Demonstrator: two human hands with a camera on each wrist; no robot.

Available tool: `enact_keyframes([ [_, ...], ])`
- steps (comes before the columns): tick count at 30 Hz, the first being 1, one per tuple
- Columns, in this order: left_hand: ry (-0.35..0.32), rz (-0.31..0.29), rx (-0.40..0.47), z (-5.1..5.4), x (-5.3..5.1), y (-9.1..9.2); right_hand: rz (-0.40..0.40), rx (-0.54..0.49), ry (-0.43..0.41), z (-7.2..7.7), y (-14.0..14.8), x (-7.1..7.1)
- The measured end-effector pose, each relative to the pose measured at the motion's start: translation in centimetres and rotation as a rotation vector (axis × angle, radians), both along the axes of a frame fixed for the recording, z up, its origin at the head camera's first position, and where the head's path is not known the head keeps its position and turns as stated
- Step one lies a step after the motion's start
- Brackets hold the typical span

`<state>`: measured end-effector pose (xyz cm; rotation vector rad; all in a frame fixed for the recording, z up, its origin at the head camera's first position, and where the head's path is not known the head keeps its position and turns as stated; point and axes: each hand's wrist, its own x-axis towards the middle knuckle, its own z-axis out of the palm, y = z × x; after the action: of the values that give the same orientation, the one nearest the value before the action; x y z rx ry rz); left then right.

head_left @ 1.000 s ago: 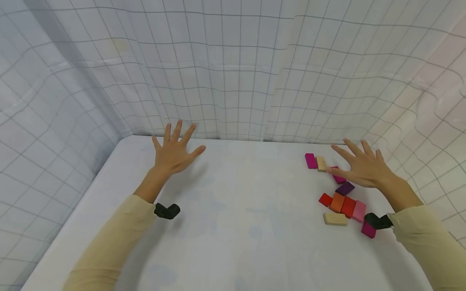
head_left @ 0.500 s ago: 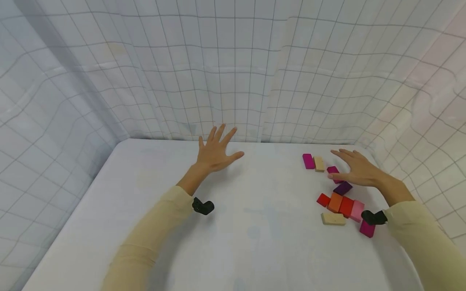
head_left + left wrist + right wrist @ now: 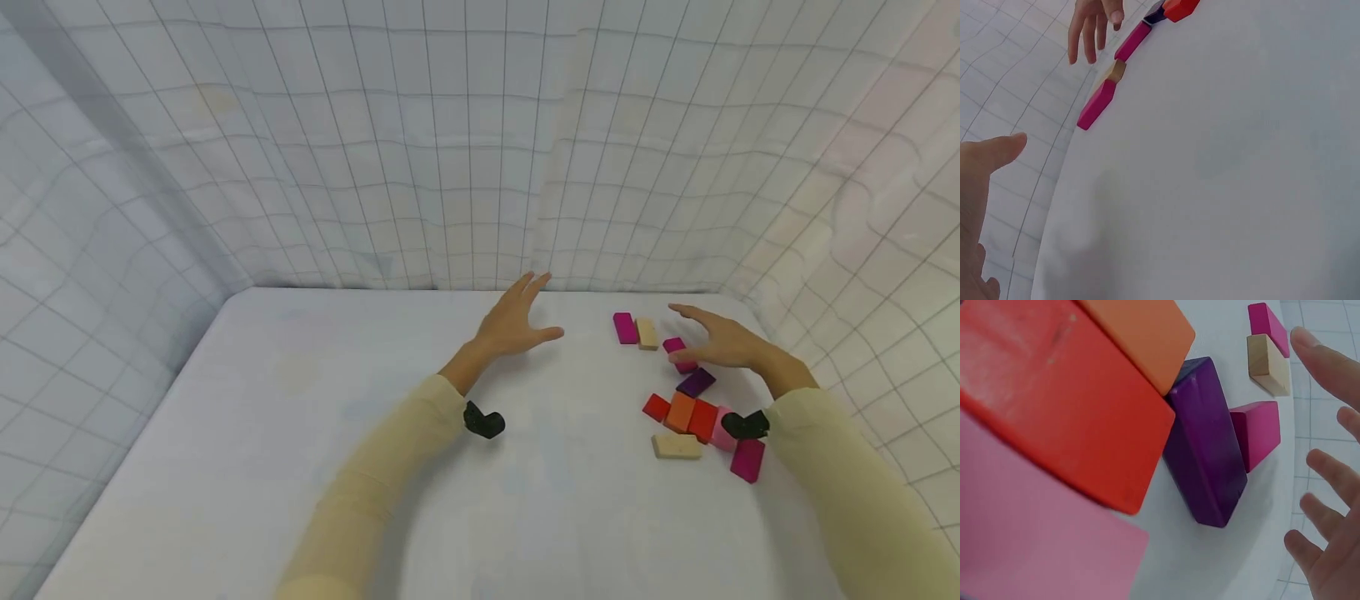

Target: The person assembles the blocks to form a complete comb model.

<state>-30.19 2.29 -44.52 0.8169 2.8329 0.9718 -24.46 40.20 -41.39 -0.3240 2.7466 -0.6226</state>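
My left hand [image 3: 510, 326] hovers over the back middle of the white table, fingers extended and thumb apart, holding nothing. Above the right-hand blocks my right hand [image 3: 726, 342] hangs with its fingers spread, also holding nothing. Nearest its thumb is a magenta block [image 3: 684, 363]. A purple block [image 3: 1207, 444] lies beside an orange block [image 3: 1147, 340] and a red block [image 3: 1066, 406] in the right wrist view. A pink block [image 3: 1041, 531] fills the lower left there. Farther back, a second magenta block [image 3: 625, 328] touches a beige block [image 3: 647, 334].
A small red block [image 3: 656, 407], another beige block [image 3: 677, 447] and another magenta block [image 3: 747, 461] lie nearer the front right. White grid-lined curtains [image 3: 480, 150] surround the white table [image 3: 262, 433] at the back and sides. Dark wrist mounts [image 3: 484, 421] sit at both cuffs.
My left hand has moved right from the back left of the table, and its fingers have drawn closer together. The right hand has shifted slightly left; the blocks keep their arrangement.
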Motion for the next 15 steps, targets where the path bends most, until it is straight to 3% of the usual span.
enact_keyframes([
  [8, -0.119, -0.105, 0.093, -1.2, 0.0, 5.0, 0.020, -0.084, -0.082, -0.8, -0.3, -1.4],
  [15, -0.211, -0.097, 0.119, -2.0, -0.3, 8.0, 0.004, -0.104, -0.129, -1.3, -1.1, -2.5],
])
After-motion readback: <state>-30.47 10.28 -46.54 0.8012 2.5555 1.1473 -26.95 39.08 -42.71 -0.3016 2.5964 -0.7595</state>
